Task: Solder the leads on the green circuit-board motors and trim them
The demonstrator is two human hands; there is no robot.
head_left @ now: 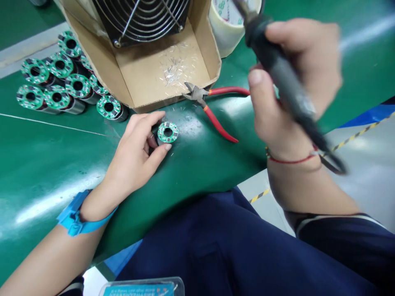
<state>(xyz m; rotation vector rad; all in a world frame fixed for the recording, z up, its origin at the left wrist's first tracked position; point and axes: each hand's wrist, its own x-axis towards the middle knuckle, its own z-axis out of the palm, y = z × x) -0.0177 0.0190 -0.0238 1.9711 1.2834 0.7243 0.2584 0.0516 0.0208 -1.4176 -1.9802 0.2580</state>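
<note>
My left hand [135,150] is closed around a small cylindrical motor part [173,132] topped with a green ring-shaped circuit board, upright on the table. Thumb and fingers press its sides. A blue strap is on that wrist. Raised at the upper right, my right hand [296,78] grips a black soldering iron [280,65] by its handle, slightly blurred; the iron points up and left, its tip cut off by the top edge. Between the hands lie red-handled cutting pliers [216,119], jaws resting against the edge of a cardboard box.
The cardboard box [129,80] holds a black fan [138,20] and scattered wire clippings [174,72]. Several similar motor parts [74,88] stand to its left. A tape roll [222,39] is on its right. A clear-lidded box [138,290] shows at the bottom edge.
</note>
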